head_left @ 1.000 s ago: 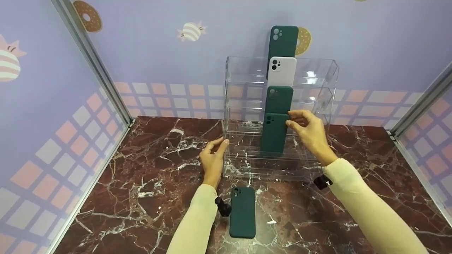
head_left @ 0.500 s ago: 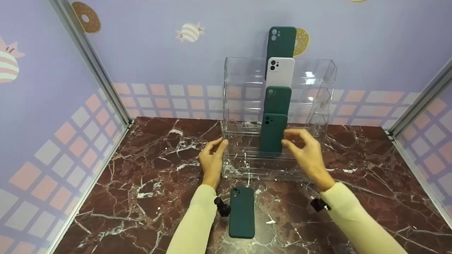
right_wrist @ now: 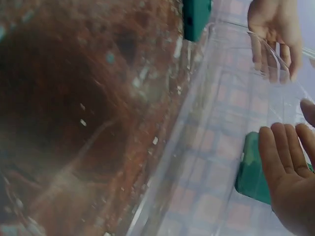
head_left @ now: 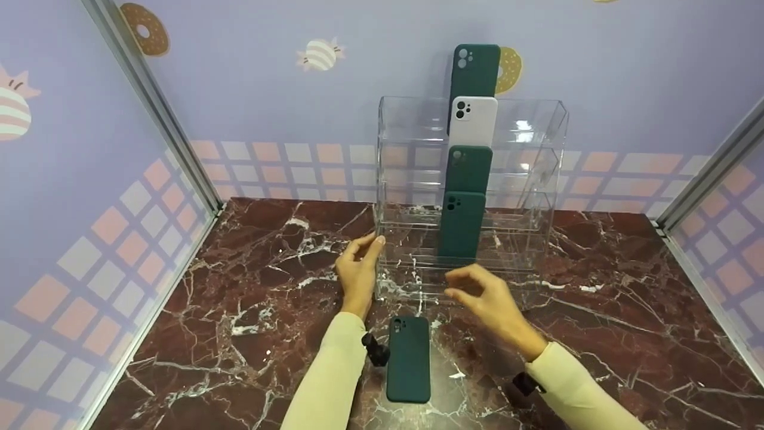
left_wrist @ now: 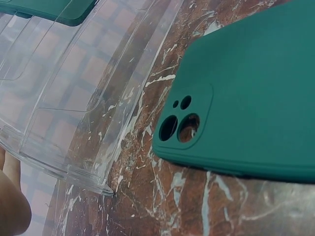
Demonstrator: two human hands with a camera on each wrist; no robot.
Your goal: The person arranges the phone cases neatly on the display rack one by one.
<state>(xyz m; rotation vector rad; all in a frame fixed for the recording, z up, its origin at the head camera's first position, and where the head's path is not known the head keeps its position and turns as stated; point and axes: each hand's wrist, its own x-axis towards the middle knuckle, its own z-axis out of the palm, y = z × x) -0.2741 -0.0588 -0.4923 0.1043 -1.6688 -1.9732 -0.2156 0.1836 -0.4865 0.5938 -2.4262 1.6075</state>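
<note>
My left hand [head_left: 357,272] holds the left side edge of a clear stepped display rack [head_left: 412,158], its thumb and fingertips at that edge. In the head view my right hand [head_left: 488,298] is in front of the rack's lowest step, fingers loosely bent with nothing between them. Upright in the lowest tier stands a dark green phone case [head_left: 462,227]. Behind it rise another green case [head_left: 470,169], a white case [head_left: 474,121] and a green case [head_left: 477,68] at the top. One more green phone case [head_left: 409,361] lies flat on the table, camera holes toward the rack.
The tabletop [head_left: 268,352] is dark red marble with white veins. Patterned purple panels [head_left: 268,101] enclose it at the back and sides, with metal posts [head_left: 161,107] at the corners. A small black wrist camera [head_left: 376,351] sits beside the flat case.
My right hand has let go of the front green case and moved down and left, toward the table. The case stays upright in the lowest tier. My left hand has not moved.
</note>
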